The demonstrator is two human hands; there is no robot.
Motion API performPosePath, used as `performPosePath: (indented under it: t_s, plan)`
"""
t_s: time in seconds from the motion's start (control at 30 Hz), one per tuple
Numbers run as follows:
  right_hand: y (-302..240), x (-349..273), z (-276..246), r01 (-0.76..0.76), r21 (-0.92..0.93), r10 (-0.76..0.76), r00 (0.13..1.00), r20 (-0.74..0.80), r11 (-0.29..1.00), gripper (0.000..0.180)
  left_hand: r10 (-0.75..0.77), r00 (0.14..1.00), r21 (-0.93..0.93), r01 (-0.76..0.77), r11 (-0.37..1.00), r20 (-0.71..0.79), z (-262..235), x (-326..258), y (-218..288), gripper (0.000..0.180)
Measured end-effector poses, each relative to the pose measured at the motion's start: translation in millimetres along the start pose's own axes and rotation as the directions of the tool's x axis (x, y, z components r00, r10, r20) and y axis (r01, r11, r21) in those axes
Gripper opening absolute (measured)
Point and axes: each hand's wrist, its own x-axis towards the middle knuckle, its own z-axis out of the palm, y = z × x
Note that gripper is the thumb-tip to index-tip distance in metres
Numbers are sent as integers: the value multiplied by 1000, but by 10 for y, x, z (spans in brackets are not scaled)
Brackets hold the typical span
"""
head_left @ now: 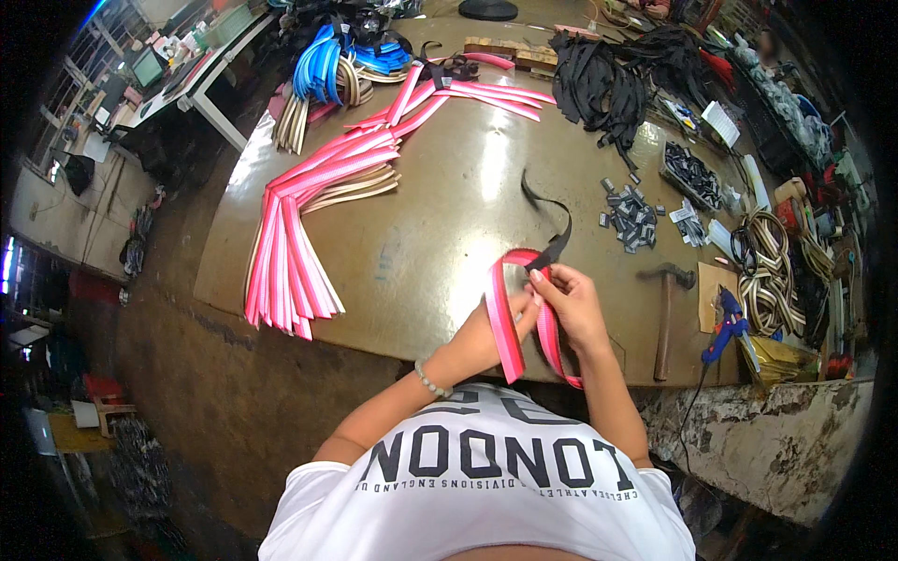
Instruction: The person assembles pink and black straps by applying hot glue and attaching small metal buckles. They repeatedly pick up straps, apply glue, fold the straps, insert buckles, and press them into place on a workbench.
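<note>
Near the front edge of the table, my left hand point(488, 329) and my right hand point(572, 304) meet around a pink webbing strap point(506, 346) with a pale stripe. The strap curves into a loop, and its ends hang toward my body. A narrow black strap point(559, 236) joins it at the top and trails away over the table. My right thumb and fingers pinch the spot where the two straps meet. The left fingers close against the pink webbing inside the loop. Whatever small part lies between the fingertips is hidden.
Left on the table lie fanned pink straps point(292, 248), with blue straps point(318, 67) beyond. Black straps point(599, 89) heap at the back. To the right are loose buckles point(631, 220), a buckle tray point(692, 176), a hammer point(665, 323), a blue glue gun point(727, 327) and coiled cream webbing point(772, 271).
</note>
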Motion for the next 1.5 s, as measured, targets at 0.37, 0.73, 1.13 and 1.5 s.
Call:
performPosePath:
  t_s: [0.37, 0.73, 1.13, 1.5]
  plan:
    - [-250, -198, -346, -314, -290, 376, 907, 191, 904, 22, 175, 974, 396, -106, 912, -144, -179, 86, 115, 24]
    - [-391, 26, -106, 397, -380, -340, 917, 209, 836, 32, 34, 991, 401, 22, 916, -131, -96, 97, -111, 16]
    - [112, -12, 142, 350, -852, -422, 890, 172, 390, 38, 148, 962, 465, -26, 885, -229, -94, 148, -234, 11]
    - [25, -490, 204, 389, -884, -268, 908, 321, 260, 37, 173, 970, 518, -60, 853, -173, -21, 129, -238, 15]
